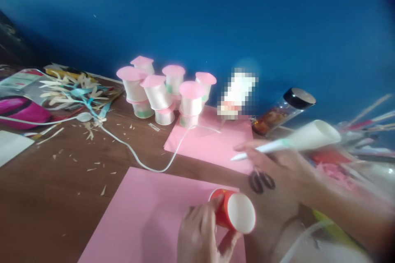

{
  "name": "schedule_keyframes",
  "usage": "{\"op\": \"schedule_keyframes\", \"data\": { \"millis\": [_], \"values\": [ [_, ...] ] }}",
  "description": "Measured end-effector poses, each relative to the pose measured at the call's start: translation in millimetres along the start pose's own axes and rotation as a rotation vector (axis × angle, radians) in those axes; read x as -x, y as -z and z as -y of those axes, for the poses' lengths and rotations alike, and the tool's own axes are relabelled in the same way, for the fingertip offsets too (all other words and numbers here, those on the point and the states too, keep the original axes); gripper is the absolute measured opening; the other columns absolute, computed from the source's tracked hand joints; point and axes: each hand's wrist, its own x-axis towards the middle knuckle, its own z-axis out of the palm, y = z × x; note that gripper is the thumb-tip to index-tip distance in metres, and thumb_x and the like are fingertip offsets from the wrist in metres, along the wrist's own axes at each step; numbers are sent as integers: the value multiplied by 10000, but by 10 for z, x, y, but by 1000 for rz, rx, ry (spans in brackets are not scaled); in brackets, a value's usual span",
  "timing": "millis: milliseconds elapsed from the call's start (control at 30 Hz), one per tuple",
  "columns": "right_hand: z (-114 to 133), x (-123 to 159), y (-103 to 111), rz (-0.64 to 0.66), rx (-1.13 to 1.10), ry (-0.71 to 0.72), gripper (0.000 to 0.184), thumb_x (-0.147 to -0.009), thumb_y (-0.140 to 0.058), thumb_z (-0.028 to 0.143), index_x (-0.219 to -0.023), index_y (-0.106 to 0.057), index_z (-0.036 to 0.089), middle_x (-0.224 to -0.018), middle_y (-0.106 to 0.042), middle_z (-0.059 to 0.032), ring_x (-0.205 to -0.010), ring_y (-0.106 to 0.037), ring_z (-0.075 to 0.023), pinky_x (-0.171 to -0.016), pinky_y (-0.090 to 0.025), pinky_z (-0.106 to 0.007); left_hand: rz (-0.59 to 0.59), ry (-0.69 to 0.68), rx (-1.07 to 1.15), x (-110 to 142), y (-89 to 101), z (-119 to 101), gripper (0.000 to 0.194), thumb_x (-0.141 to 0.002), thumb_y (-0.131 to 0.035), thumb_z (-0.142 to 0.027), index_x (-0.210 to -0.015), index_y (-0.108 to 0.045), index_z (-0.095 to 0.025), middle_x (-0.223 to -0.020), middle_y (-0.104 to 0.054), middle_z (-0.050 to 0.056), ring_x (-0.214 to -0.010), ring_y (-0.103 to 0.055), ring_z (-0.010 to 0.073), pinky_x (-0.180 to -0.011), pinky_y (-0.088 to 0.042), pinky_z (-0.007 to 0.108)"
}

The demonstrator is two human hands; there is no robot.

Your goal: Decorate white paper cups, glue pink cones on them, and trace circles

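Observation:
My left hand (200, 230) grips a red paper cup (220, 209) on its side, its white inside facing right. A second red rim shows behind it; I cannot tell whether two cups are nested. Under that hand lies a large pink sheet (148, 205). My right hand (277, 168), smeared by motion, has its fingers around a white tapered tube (299, 137) with a pointed tip at left and a wide round end at right; its exact kind is unclear. Just below those fingers are dark scissor handles (261, 181). More pink paper (212, 144) lies beyond.
Several stacked white cups with pink tops (163, 90) stand near the blue wall. A white cable (132, 154) crosses the brown table. At right are a black-lidded jar (277, 111) and blurred clutter. A magenta pouch (21, 113) and paper strips (83, 90) lie left.

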Motion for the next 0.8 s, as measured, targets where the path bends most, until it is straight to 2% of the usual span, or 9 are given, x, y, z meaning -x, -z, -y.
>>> {"op": "schedule_keyframes", "data": {
  "millis": [133, 300, 567, 800],
  "values": [
    [42, -308, -244, 145, 40, -97, 256, -887, -481, 398, -790, -605, 196, -591, -524, 31, -561, -514, -128, -526, -407, -247, -33, -3, 24, -16, -13, -20, 330, -874, -558, -330, -1140, -505, -142, -517, -531, -41, -466, -533, 140, -478, -430, 264],
    [99, -391, -482, 395, -42, -126, 162, -852, -532, 291, -717, -540, 201, -595, -522, 60, -540, -479, -88, -518, -376, -207, -20, -19, 11, -16, -30, -21, 330, -907, -497, -331, -1152, -504, -110, -462, -480, -61, -465, -565, 151, -454, -411, 271],
    [143, -488, -561, 602, -63, -135, 101, -802, -545, 136, -716, -560, 186, -659, -593, 57, -620, -535, -82, -569, -407, -180, -26, 6, -8, 7, -69, -21, 263, -938, -384, -268, -1125, -493, -119, -457, -486, -61, -447, -570, 143, -449, -380, 278],
    [184, -507, -555, 679, 12, -86, 142, -832, -512, 160, -699, -560, 181, -634, -578, 56, -597, -521, -76, -546, -391, -175, 4, 30, 24, -9, -42, -17, 258, -921, -418, -266, -1121, -511, -133, -433, -462, -74, -406, -545, 132, -416, -350, 271]
  ]
}}
